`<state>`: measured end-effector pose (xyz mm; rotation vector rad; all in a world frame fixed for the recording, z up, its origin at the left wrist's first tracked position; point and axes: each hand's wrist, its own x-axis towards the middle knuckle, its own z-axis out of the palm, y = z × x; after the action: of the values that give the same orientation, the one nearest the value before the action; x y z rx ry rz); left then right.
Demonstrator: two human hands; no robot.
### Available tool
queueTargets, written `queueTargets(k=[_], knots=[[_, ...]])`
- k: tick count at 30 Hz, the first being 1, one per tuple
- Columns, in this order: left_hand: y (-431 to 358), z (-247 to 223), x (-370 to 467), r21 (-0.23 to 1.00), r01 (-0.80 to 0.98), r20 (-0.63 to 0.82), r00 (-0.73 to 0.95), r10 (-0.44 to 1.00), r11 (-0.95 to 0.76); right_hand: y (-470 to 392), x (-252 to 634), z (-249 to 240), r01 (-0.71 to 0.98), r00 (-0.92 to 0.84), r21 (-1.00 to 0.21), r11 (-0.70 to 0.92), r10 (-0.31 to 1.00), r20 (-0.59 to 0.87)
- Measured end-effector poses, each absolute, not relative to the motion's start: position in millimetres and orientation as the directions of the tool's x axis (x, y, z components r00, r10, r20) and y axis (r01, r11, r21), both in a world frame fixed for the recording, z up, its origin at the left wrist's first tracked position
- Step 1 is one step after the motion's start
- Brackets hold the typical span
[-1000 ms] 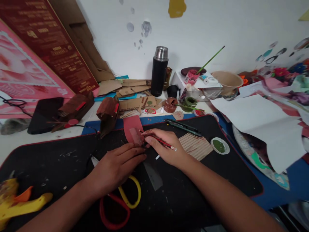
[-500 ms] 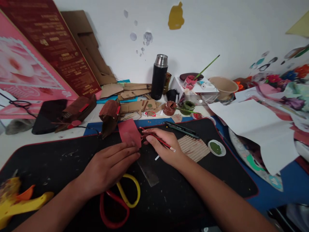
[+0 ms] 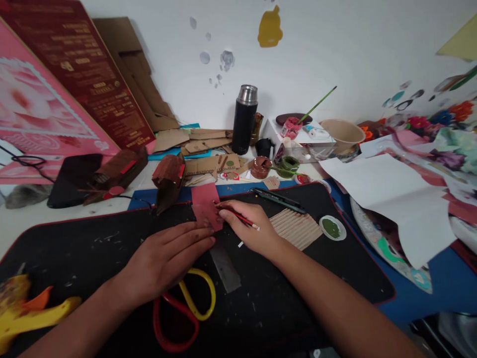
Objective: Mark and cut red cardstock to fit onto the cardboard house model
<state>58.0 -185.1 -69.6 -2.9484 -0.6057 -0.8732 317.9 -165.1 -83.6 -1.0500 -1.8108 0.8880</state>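
A small piece of red paper (image 3: pixel 205 195) lies on the black mat (image 3: pixel 100 248) between my hands. My left hand (image 3: pixel 166 263) rests flat, its outstretched fingers pressing on the paper's lower part. From under those fingertips a clear strip, like a plastic ruler (image 3: pixel 226 271), runs down toward me. My right hand (image 3: pixel 253 223) pinches a red pencil (image 3: pixel 246 221), its tip end over the right part of the paper. Just below my left hand lie scissors with one red and one yellow handle (image 3: pixel 214 298); their blades are hidden.
Right of my right hand are corrugated cardboard (image 3: pixel 296 227), a dark green cutter (image 3: pixel 279 200) and a dish of green paint (image 3: pixel 333 228). A yellow glue gun (image 3: pixel 33 313) lies at lower left. Behind stand a black flask (image 3: pixel 244 122) and paint jars (image 3: pixel 261 167).
The red paper has turned and shifted slightly right. My right hand has moved a little left, bringing the pencil over the paper. My left hand stays almost in place.
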Motion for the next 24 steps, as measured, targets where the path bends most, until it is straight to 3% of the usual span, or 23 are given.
queueTargets(k=[12, 24], knots=[[-186.8, -85.6, 37.1, 0.074, 0.322, 0.433, 0.842, 0.322, -0.944, -166.6, 318.9, -84.5, 0.182, -0.266, -0.971, 0.156, 0.958, 0.104], [-197.2, -80.4, 32.9, 0.152, 0.289, 0.433, 0.840, 0.327, -0.945, -166.5, 320.1, -83.0, 0.199, -0.263, -0.972, 0.125, 0.962, 0.070]])
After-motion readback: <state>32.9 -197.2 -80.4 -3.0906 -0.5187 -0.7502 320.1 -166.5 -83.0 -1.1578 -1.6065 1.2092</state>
